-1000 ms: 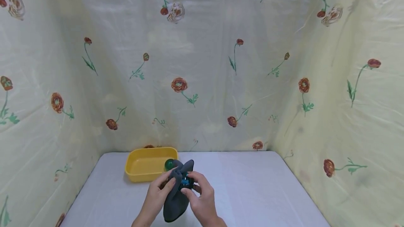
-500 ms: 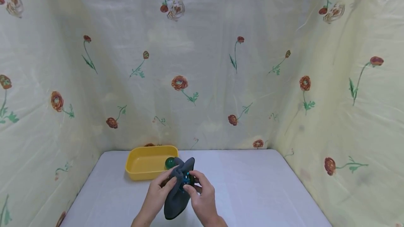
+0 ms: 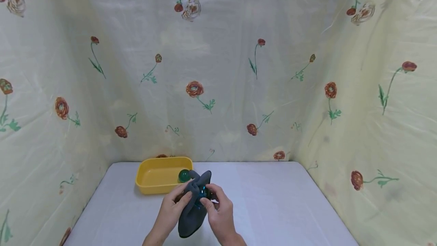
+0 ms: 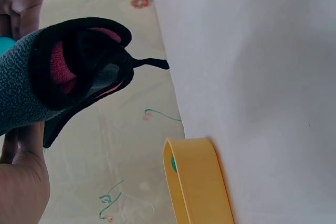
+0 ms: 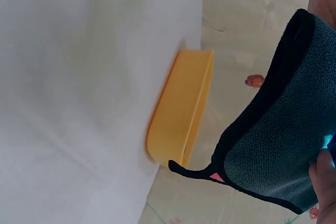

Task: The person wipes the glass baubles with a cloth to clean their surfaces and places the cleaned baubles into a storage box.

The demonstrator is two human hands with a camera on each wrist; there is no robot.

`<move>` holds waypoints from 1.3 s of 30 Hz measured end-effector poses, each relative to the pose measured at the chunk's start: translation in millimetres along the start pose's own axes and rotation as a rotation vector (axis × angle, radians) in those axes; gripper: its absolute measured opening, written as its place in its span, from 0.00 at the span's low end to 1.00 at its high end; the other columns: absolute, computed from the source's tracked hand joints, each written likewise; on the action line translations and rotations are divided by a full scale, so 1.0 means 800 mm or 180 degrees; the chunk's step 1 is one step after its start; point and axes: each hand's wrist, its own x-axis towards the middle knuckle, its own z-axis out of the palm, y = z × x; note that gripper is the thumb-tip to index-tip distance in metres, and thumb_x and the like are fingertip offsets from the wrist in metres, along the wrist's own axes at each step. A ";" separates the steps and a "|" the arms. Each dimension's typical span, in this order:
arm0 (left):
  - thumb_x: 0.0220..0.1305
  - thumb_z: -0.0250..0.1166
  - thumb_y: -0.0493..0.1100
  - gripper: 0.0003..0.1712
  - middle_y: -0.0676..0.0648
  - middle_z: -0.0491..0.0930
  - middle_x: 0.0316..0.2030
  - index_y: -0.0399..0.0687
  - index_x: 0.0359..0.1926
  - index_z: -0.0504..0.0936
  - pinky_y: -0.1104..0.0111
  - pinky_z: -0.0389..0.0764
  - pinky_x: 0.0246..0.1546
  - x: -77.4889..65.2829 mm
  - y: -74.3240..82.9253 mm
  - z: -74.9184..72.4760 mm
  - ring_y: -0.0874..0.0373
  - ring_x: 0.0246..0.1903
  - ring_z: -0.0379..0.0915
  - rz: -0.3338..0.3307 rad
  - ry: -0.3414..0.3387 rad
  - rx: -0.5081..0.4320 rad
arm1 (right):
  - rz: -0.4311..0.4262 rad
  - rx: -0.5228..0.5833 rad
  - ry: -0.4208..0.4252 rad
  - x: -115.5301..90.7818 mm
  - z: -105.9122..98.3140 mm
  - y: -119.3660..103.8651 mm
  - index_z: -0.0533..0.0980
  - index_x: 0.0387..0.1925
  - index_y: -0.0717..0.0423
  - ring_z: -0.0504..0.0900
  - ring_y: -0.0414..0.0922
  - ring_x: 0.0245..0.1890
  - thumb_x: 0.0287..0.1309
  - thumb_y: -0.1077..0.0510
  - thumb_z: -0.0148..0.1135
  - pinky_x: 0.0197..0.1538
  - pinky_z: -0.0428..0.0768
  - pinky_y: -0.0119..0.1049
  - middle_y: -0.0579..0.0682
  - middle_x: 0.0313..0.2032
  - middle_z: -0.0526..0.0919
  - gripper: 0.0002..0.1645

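Observation:
My left hand point(image 3: 172, 206) grips a dark grey cloth point(image 3: 191, 223), bunched up above the table. It has black edging, a small hanging loop and a pink inner side, seen in the left wrist view. Against the cloth's right side my right hand point(image 3: 221, 210) holds a shiny blue-green ball point(image 3: 204, 191) between thumb and fingers. Most of that ball is hidden by the fingers and cloth; a teal bit of the ball point(image 4: 5, 44) shows at the left edge of the left wrist view.
A yellow tray point(image 3: 145, 190) stands at the back left of the white table point(image 3: 273, 200). One green ball point(image 3: 184, 175) lies at its right end, just behind the cloth. Flower-printed curtains point(image 3: 225, 67) enclose the back and both sides.
My right thumb has shifted up over the ball, and the ball shows less of itself than before. The left hand keeps its grip on the cloth. The head view has tilted slightly.

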 end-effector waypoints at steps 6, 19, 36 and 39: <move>0.69 0.60 0.58 0.28 0.44 0.76 0.62 0.61 0.67 0.74 0.56 0.80 0.56 0.000 0.000 0.002 0.53 0.51 0.75 -0.0014 0.0019 0.0022 | 0.0108 -0.0013 0.0011 0.002 0.000 -0.003 0.73 0.56 0.52 0.85 0.37 0.37 0.64 0.52 0.63 0.40 0.85 0.26 0.52 0.45 0.86 0.20; 0.69 0.62 0.54 0.25 0.47 0.75 0.64 0.64 0.66 0.76 0.52 0.79 0.61 0.004 0.001 0.002 0.49 0.60 0.74 0.0146 -0.0128 0.0028 | 0.0053 -0.0037 0.0161 0.004 -0.001 0.001 0.74 0.56 0.55 0.84 0.35 0.33 0.67 0.54 0.60 0.39 0.85 0.27 0.56 0.49 0.83 0.18; 0.68 0.62 0.56 0.22 0.49 0.77 0.61 0.70 0.62 0.78 0.51 0.80 0.59 0.003 -0.002 0.006 0.49 0.60 0.73 0.0182 -0.0141 0.0159 | 0.0268 0.0218 -0.0036 0.003 -0.006 0.000 0.72 0.57 0.55 0.89 0.38 0.36 0.72 0.51 0.54 0.33 0.87 0.32 0.61 0.45 0.85 0.18; 0.68 0.62 0.56 0.22 0.49 0.77 0.61 0.70 0.62 0.78 0.51 0.80 0.58 0.003 -0.001 0.006 0.50 0.60 0.73 0.0209 -0.0134 0.0167 | 0.0323 0.0235 -0.0039 0.004 -0.007 -0.001 0.72 0.57 0.54 0.89 0.37 0.35 0.72 0.50 0.54 0.33 0.87 0.32 0.59 0.44 0.86 0.18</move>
